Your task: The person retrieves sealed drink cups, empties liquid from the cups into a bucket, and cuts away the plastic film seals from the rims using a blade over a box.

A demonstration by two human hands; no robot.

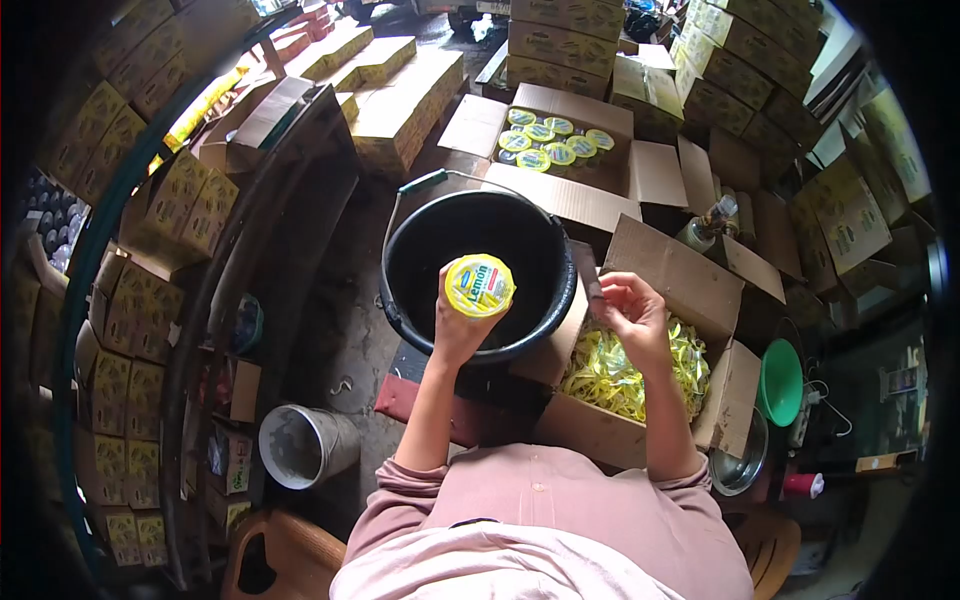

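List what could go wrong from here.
The left hand holds the cup above the bucket; if it slips, it would probably fall in.

The right hand holds what looks like a blade; a careless stroke could nick fingers or cup.

The box of yellow strips is close beside the bucket, so scraps might land in the wrong one.

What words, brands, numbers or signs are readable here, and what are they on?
"Lemon": on the lid of the yellow-topped cup in the left hand; its smaller print is unreadable.
"Lemon", apparently: on the stacked cartons at the top; the rest is blurred.
Too small or blurred: the yellow lids in the open carton, and the shelved cartons at left.
No readable numbers.
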